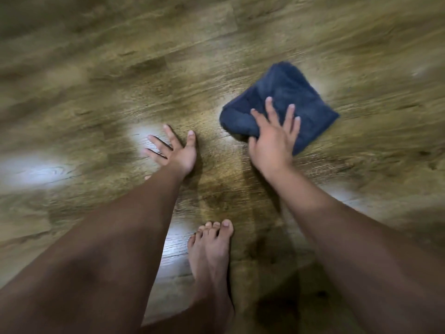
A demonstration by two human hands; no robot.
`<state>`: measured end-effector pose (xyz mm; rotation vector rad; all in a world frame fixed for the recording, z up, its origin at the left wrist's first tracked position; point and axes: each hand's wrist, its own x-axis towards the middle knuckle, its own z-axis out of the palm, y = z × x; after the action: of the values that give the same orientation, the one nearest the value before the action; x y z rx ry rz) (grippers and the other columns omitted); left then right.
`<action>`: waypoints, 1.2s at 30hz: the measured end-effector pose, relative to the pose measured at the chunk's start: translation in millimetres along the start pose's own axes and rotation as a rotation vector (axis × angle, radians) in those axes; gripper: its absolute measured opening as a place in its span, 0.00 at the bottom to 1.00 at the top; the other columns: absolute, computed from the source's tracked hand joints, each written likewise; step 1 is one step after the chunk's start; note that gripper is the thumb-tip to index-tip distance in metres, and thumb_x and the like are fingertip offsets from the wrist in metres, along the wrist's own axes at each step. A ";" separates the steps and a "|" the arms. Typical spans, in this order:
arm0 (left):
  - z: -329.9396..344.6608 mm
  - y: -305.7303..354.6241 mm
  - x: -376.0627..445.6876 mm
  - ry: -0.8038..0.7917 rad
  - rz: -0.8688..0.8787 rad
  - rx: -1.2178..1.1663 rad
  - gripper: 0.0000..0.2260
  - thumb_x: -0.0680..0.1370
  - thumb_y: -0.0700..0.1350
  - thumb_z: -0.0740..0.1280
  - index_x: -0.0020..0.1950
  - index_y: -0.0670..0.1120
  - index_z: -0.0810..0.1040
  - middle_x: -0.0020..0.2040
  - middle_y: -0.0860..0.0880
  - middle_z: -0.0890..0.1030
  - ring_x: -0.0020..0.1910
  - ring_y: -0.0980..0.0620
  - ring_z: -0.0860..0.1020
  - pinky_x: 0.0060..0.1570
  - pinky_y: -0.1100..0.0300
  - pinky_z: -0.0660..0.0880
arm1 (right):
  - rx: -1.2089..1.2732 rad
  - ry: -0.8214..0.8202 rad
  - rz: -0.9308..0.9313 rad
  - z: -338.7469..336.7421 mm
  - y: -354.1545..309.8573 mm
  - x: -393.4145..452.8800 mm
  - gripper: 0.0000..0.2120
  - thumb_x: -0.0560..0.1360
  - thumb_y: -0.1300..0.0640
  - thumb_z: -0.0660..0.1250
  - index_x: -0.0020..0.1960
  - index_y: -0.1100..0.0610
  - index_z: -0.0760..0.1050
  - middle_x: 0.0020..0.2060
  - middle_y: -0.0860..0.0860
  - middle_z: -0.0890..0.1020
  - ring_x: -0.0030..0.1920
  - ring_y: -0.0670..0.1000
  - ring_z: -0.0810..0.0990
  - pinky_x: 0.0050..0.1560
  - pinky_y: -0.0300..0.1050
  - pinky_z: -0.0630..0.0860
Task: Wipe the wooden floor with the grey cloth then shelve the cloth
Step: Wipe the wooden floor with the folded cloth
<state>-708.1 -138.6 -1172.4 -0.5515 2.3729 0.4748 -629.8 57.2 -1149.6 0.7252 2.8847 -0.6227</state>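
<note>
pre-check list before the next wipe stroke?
1. Right hand on cloth: ok, palm and spread fingers lie on its near edge.
2. Cloth flat on floor: ok, folded, lying on the boards.
3. Left hand bracing: ok, open, flat on floor, apart from cloth.
4. Foot out of cloth's way: ok, bare, well behind both hands.
5. Floor beyond cloth free of objects: ok in view, though blurred.
6. Dirt left to wipe: cannot tell, motion blur and glare.
</note>
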 end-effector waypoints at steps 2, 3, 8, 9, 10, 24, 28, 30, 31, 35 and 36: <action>1.2 1.4 -1.9 0.014 -0.013 -0.010 0.36 0.75 0.75 0.44 0.78 0.65 0.35 0.79 0.50 0.27 0.75 0.38 0.25 0.68 0.28 0.31 | -0.072 -0.054 -0.142 8.6 -14.4 -16.1 0.32 0.74 0.50 0.68 0.77 0.43 0.65 0.82 0.45 0.55 0.80 0.66 0.46 0.78 0.65 0.44; 1.7 3.5 -3.0 0.026 -0.023 -0.013 0.35 0.76 0.75 0.44 0.79 0.65 0.36 0.79 0.49 0.28 0.76 0.37 0.26 0.69 0.28 0.31 | -0.114 -0.079 -0.223 11.4 -16.0 -25.7 0.32 0.74 0.50 0.68 0.77 0.43 0.65 0.82 0.45 0.55 0.80 0.66 0.47 0.78 0.65 0.45; 5.0 31.2 -11.8 0.167 0.049 -0.054 0.31 0.82 0.67 0.46 0.82 0.58 0.45 0.83 0.47 0.37 0.80 0.41 0.34 0.72 0.29 0.36 | -0.324 -0.178 -0.586 9.4 32.4 -60.1 0.31 0.77 0.54 0.66 0.79 0.46 0.62 0.82 0.47 0.54 0.80 0.66 0.48 0.79 0.63 0.47; 9.5 41.0 -17.4 0.199 0.125 -0.043 0.29 0.83 0.65 0.47 0.82 0.58 0.47 0.83 0.48 0.38 0.81 0.44 0.36 0.71 0.29 0.38 | -0.363 -0.178 -0.618 4.7 49.5 -64.5 0.31 0.77 0.56 0.65 0.79 0.47 0.63 0.82 0.48 0.56 0.80 0.67 0.51 0.79 0.64 0.49; 13.8 51.0 -23.1 0.223 0.209 -0.023 0.27 0.83 0.63 0.48 0.82 0.60 0.49 0.83 0.50 0.39 0.81 0.46 0.38 0.71 0.28 0.39 | -0.382 -0.160 -0.629 0.0 65.0 -68.3 0.30 0.77 0.57 0.65 0.78 0.47 0.64 0.81 0.49 0.58 0.79 0.67 0.54 0.78 0.64 0.51; 111.1 139.0 -102.9 0.003 0.934 0.535 0.30 0.83 0.62 0.53 0.82 0.58 0.47 0.82 0.53 0.35 0.80 0.47 0.33 0.70 0.25 0.36 | -0.228 0.077 0.281 -78.9 260.1 -110.6 0.29 0.77 0.63 0.64 0.77 0.50 0.67 0.80 0.49 0.62 0.78 0.66 0.57 0.77 0.61 0.54; 129.3 166.5 -116.5 -0.111 1.028 0.612 0.42 0.74 0.74 0.57 0.81 0.62 0.41 0.80 0.56 0.30 0.77 0.50 0.27 0.66 0.26 0.32 | -0.213 0.076 0.460 -92.9 291.0 -126.6 0.28 0.77 0.63 0.64 0.76 0.51 0.67 0.79 0.50 0.63 0.75 0.67 0.62 0.72 0.63 0.62; 130.3 182.5 -116.0 -0.149 1.035 0.626 0.48 0.68 0.79 0.59 0.79 0.65 0.38 0.79 0.56 0.27 0.76 0.49 0.25 0.64 0.25 0.30 | -0.219 0.073 0.503 -98.9 305.8 -141.1 0.29 0.75 0.62 0.66 0.75 0.51 0.68 0.78 0.50 0.65 0.70 0.67 0.67 0.66 0.64 0.68; 129.7 191.6 -113.8 -0.174 1.032 0.637 0.52 0.64 0.82 0.59 0.78 0.66 0.36 0.78 0.56 0.25 0.75 0.48 0.24 0.62 0.25 0.28 | -0.220 0.086 0.500 -101.4 314.0 -149.0 0.29 0.74 0.61 0.69 0.74 0.51 0.69 0.78 0.50 0.66 0.67 0.67 0.69 0.62 0.63 0.70; 123.3 223.0 -101.9 -0.282 1.025 0.736 0.63 0.51 0.85 0.64 0.75 0.70 0.30 0.73 0.57 0.19 0.70 0.47 0.18 0.57 0.24 0.25 | -0.283 0.062 0.372 -116.4 350.1 -164.7 0.37 0.68 0.42 0.73 0.75 0.43 0.65 0.78 0.50 0.63 0.62 0.65 0.68 0.60 0.63 0.66; 123.9 229.6 -99.5 -0.296 1.023 0.756 0.64 0.50 0.85 0.65 0.74 0.71 0.29 0.72 0.57 0.18 0.69 0.47 0.17 0.57 0.24 0.24 | -0.278 0.045 0.391 -119.5 355.1 -160.8 0.40 0.67 0.35 0.68 0.77 0.39 0.61 0.80 0.50 0.58 0.67 0.66 0.64 0.64 0.65 0.62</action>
<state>-689.3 139.2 -1152.5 1.0319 2.1494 0.0227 -320.2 322.2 -1138.5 1.2188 2.6702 -0.1562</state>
